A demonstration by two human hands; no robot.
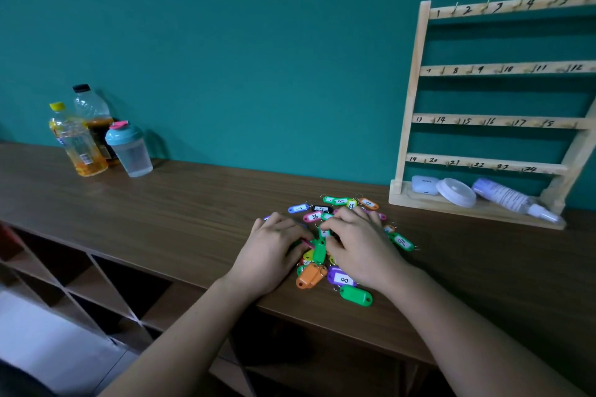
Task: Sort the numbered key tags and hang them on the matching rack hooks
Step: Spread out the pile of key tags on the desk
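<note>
While heaped on the worktop (pixel 161 203), key tags (pixel 343 280) unhung, rack (pixel 415 74) hooks bare; left hand (pixel 274 251), right hand (pixel 364 248) on heap, fingers' (pixel 351 217) grip unclear.

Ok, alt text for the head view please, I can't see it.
The left hand and right hand are down on a pile of coloured numbered key tags on a wooden counter. The numbered hook rack at right shows no tags hung; bottles stand far left.

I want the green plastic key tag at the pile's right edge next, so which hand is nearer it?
Right. The right hand lies just left of the green plastic key tag; the left hand rests farther left.
</note>
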